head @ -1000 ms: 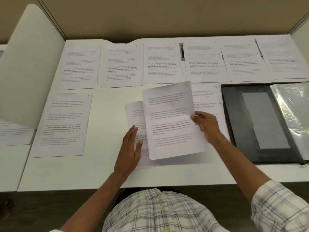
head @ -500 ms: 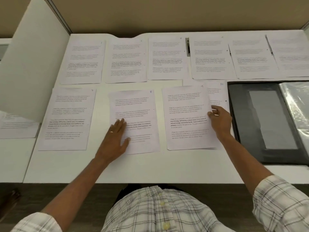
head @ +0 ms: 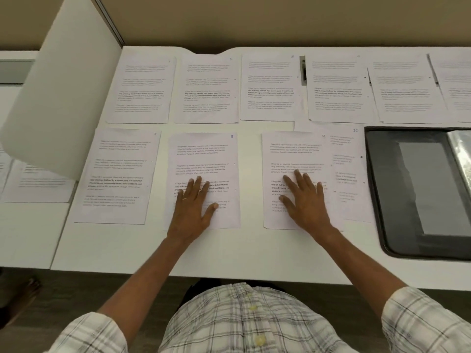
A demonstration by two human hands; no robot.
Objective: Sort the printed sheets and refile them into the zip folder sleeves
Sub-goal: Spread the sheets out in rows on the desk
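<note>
On my feed, sheet 7 [head: 119, 174] lies flat at the left of the near row on the white desk [head: 254, 253]. The left hand [head: 193, 210] rests on sheet 8 [head: 206, 154], fingers straight and spread. The right hand [head: 307, 202] presses sheet 9 [head: 293, 149] the same way, and that sheet overlaps sheet 10 [head: 350, 161]. The open black zip folder [head: 379, 179] sits just beside it.

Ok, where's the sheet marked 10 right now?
Head view, near row, right of centre: the sheet marked 10 lies partly under sheet 9, which the right hand presses, with the black zip folder just to its right.
</note>
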